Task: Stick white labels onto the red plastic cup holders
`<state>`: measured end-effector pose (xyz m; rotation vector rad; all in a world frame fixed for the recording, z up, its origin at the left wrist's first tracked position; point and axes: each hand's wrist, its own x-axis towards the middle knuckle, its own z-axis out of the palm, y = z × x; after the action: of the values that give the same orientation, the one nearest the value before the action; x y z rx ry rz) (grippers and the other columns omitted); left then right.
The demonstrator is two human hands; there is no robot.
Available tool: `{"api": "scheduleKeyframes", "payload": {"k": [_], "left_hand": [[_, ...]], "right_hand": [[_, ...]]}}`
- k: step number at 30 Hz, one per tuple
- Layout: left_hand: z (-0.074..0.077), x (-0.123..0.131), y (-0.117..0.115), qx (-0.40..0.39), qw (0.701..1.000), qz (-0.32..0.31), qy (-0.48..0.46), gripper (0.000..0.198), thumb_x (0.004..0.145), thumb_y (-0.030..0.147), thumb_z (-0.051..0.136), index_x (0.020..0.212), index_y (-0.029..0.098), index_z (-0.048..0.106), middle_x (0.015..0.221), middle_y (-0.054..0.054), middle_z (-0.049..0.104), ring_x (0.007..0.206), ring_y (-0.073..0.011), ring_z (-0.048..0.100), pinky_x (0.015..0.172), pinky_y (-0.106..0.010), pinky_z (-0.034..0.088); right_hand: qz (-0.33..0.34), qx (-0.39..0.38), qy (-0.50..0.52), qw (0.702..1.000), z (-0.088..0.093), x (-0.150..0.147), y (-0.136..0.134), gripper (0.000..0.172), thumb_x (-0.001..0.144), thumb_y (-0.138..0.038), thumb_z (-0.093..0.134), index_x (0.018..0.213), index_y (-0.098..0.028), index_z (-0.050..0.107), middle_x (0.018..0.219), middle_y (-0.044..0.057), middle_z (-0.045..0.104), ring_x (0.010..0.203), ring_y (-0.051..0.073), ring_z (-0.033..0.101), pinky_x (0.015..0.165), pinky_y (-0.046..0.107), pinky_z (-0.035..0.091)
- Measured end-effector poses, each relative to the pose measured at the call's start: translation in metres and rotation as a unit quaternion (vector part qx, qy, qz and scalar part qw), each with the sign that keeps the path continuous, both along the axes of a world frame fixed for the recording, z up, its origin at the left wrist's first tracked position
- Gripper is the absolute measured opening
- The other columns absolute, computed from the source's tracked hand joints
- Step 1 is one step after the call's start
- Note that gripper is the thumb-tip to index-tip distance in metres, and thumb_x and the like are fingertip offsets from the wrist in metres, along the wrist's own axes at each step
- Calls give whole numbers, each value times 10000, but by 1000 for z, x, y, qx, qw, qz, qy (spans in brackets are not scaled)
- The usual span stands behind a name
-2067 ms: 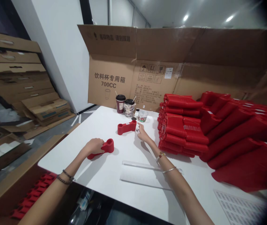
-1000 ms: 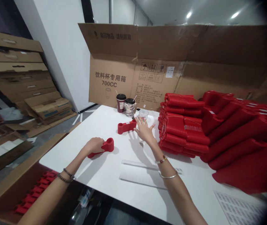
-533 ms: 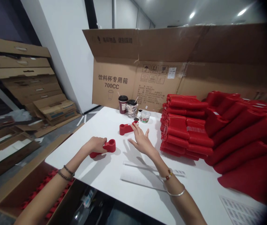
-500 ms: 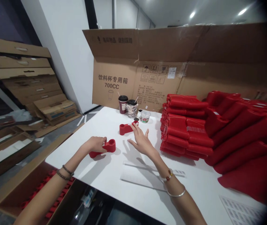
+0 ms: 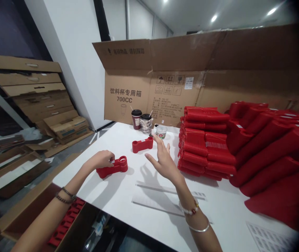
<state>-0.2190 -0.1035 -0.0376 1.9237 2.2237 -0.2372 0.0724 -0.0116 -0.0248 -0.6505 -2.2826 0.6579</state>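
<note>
My left hand grips one end of a red folded cup carrier that lies on the white table. My right hand hovers above the table with fingers spread, holding nothing. A second red cup carrier lies farther back, just left of that hand. Beside my right hand rises a stack of flat red carriers.
Two lidded drink cups and a small bowl stand at the table's back edge before a large open cardboard box. More red stacks fill the right. Label sheets lie near me. A carton of red carriers sits below left.
My right hand drew back from the far carrier toward me and lifted, fingers spread. My left hand turned the near carrier so it lies flatter on the table.
</note>
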Motion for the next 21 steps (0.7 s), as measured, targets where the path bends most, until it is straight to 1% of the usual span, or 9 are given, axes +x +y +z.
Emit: {"api": "scheduleKeyframes", "payload": {"k": [2,4,7,9,11,14,18,20,21], "left_hand": [[19,9,-3,18,1000,-5,-7,219,727,303,578,849,197,727,835,-60,727,737,-210,633,621,-278,396],[40,28,-4,47,999,-20,-16,234,781,332,559,887,206,726,854,-44,729,761,-199,634,653,-274,402],[66,76,1,126,988,-77,-40,220,825,338,568,933,217,716,879,-25,728,783,-186,634,703,-269,396],[75,113,9,176,974,-124,-69,207,845,330,581,958,215,711,878,-25,729,777,-187,638,711,-270,392],[77,144,20,206,962,-158,-84,190,862,324,577,957,217,703,893,-30,728,796,-200,642,698,-276,388],[74,169,38,251,940,-184,-143,211,879,336,574,1048,243,660,1018,-27,709,908,-213,634,756,-283,414],[64,167,62,201,917,-201,-281,339,825,462,640,1073,232,612,1071,-37,676,934,-217,616,791,-291,451],[56,164,73,150,892,-195,-378,352,872,495,559,1081,214,592,1001,-48,669,865,-199,619,756,-292,472],[52,164,79,120,872,-186,-436,352,904,501,500,1075,204,581,947,-48,659,815,-185,619,730,-290,484]], "right_hand": [[2,-23,44,999,-2,3,1,686,948,-432,468,1501,-324,75,1555,115,241,1431,287,256,1132,662,46],[7,-69,119,990,-4,3,2,679,936,-425,494,1491,-315,118,1563,114,215,1422,278,283,1155,599,147],[44,-196,227,953,-4,1,2,741,886,-445,571,1472,-317,136,1568,128,180,1390,279,357,1114,515,329],[93,-279,261,919,0,5,3,803,838,-444,637,1456,-319,140,1548,145,224,1320,279,462,1060,481,414],[125,-319,284,895,6,16,5,790,836,-416,651,1441,-329,150,1518,144,298,1183,244,591,1000,438,480],[120,-315,306,890,17,43,12,717,883,-358,610,1436,-373,153,1510,106,339,1028,178,670,963,395,512],[122,-300,320,890,28,80,25,733,886,-317,614,1447,-397,149,1527,82,311,1115,215,645,1019,421,473],[107,-291,339,888,32,94,32,720,882,-308,618,1439,-403,172,1522,76,314,1132,240,636,996,434,493],[99,-286,348,888,33,99,35,714,879,-304,621,1434,-407,184,1520,73,314,1135,248,634,974,431,511]]}}
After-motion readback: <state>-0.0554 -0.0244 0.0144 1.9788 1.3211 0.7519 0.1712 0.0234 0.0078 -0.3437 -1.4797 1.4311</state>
